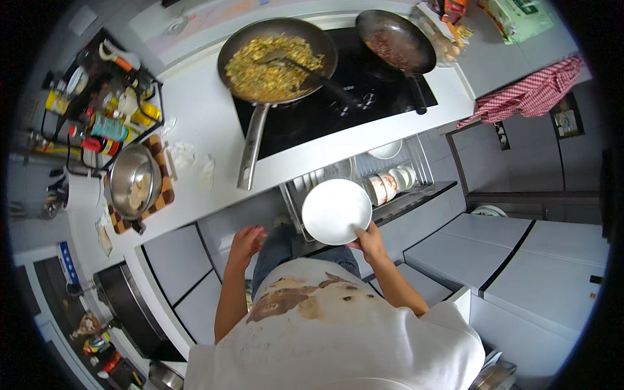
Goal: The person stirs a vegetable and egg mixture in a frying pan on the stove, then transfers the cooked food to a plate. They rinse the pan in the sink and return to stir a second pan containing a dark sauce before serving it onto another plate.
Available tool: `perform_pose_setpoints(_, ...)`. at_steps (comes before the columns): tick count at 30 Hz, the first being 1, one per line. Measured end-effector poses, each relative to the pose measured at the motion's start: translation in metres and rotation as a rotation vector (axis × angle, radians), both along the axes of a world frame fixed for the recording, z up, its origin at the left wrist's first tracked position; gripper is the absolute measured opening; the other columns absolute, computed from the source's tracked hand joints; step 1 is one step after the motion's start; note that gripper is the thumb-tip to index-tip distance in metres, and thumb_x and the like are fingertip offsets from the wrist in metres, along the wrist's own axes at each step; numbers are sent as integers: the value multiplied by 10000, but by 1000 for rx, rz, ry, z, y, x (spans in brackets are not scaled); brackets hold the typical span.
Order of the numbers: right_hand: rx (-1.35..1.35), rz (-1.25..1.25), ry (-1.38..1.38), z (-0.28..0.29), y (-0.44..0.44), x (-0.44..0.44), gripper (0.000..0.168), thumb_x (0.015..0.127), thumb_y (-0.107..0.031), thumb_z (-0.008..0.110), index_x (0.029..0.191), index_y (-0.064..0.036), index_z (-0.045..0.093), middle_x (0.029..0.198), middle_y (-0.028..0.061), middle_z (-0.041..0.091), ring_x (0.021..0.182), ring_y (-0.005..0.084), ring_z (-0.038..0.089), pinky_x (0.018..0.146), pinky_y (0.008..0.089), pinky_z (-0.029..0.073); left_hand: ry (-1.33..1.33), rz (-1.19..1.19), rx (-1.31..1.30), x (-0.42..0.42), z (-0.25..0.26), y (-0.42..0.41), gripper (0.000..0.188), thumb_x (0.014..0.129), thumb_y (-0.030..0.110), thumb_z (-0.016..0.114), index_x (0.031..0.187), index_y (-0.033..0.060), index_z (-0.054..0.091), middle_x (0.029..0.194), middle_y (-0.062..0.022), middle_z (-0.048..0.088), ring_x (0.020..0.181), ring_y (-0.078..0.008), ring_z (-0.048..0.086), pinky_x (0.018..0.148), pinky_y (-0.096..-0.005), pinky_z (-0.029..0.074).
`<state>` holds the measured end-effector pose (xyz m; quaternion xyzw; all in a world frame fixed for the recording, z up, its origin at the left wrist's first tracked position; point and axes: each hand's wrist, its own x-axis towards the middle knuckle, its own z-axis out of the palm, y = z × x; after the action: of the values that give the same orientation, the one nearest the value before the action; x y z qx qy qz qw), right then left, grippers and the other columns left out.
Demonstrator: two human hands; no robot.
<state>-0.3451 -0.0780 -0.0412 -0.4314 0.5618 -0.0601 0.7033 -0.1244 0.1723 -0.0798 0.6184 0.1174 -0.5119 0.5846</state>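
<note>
My right hand (pixel 366 243) grips the near right rim of a white bowl (pixel 335 209), held over a pulled-out dish drawer (pixel 358 168) with stacked bowls in it. Nothing is in my left hand (pixel 247 243), which hangs beside my leg with its fingers bent apart. On the black cooktop (pixel 297 127), a large frying pan (pixel 261 178) holds a yellow and green chopped food (pixel 263 70) with a dark spatula (pixel 312 73) resting in it. Right of it, a smaller dark pan (pixel 417 95) holds a steaming reddish-brown food (pixel 392 48).
At left, a metal bowl (pixel 155 168) with pale pieces stands on a checkered wooden board (pixel 165 187), near a rack of bottles (pixel 105 127). Eggs (pixel 451 51) sit right of the small pan. A red checked cloth (pixel 529 92) hangs over the counter edge.
</note>
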Motion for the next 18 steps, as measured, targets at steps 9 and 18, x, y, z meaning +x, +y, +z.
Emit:
perform_pose_setpoints(9,53,208,-288,-16,67,135,432,862,-7,488,1273,35,360,1106,184,539,850,245,639,628,282,601,-103,217,-12,19,8,57,308,926,368,532,983,68,574,839,-31,607,661,-88,540,597,-220,453)
perform_pose_setpoints(18,114,262,-323,-61,89,237,377,888,-19,473,1245,31,361,1106,189,537,903,261,628,670,318,600,-100,627,-58,14,-6,142,247,928,310,517,963,75,585,832,-42,603,668,-105,525,622,-244,452)
